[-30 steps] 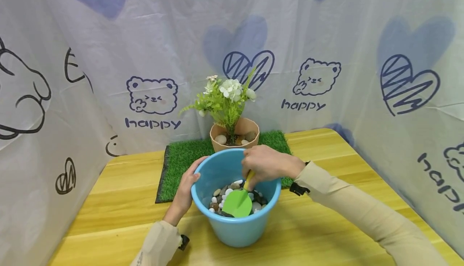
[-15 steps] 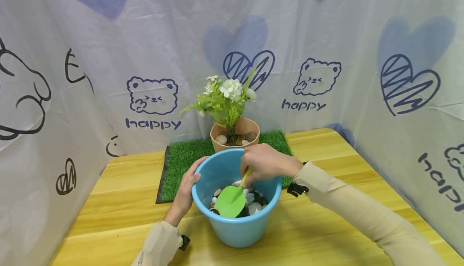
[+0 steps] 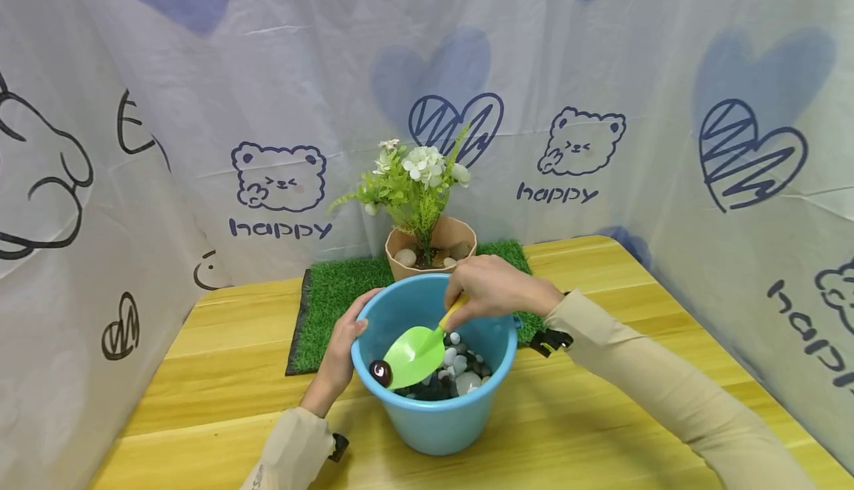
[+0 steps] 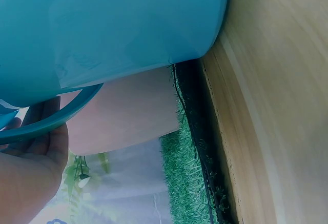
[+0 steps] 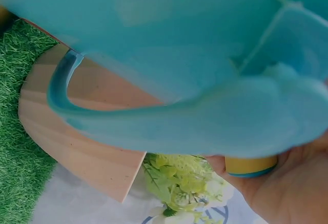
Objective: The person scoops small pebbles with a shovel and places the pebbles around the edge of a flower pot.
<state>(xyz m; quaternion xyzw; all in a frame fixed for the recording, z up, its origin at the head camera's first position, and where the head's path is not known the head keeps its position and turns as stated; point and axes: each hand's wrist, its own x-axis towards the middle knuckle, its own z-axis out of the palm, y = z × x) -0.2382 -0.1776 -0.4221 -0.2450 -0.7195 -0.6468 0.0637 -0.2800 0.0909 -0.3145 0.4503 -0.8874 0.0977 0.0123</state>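
Note:
A blue bucket (image 3: 440, 427) stands on the wooden table, with white, grey and black pebbles (image 3: 469, 382) in its bottom. My left hand (image 3: 342, 345) grips its left rim, thumb over the edge; the left wrist view shows the fingers behind a curved blue handle (image 4: 56, 121). Inside the bucket, my right hand (image 3: 494, 293) holds a toy shovel (image 3: 415, 356) by its yellow handle, seen end-on (image 5: 251, 165) in the right wrist view. The green blade tilts down to the left above the pebbles. At its tip sits a shiny dark brown stone (image 3: 381, 373), against the inner left wall.
Right behind the bucket stands a peach flowerpot (image 3: 432, 271) holding a white-flowered plant (image 3: 420, 179) and several stones. It rests on a green turf mat (image 3: 333, 305). A printed white curtain (image 3: 320, 67) surrounds the yellow wooden table (image 3: 220, 386) at the back and sides.
The shovel blade has moved left and risen off the pebbles, its face turning brighter, and the dark brown stone now shows at its tip. The left hand and bucket stay put.

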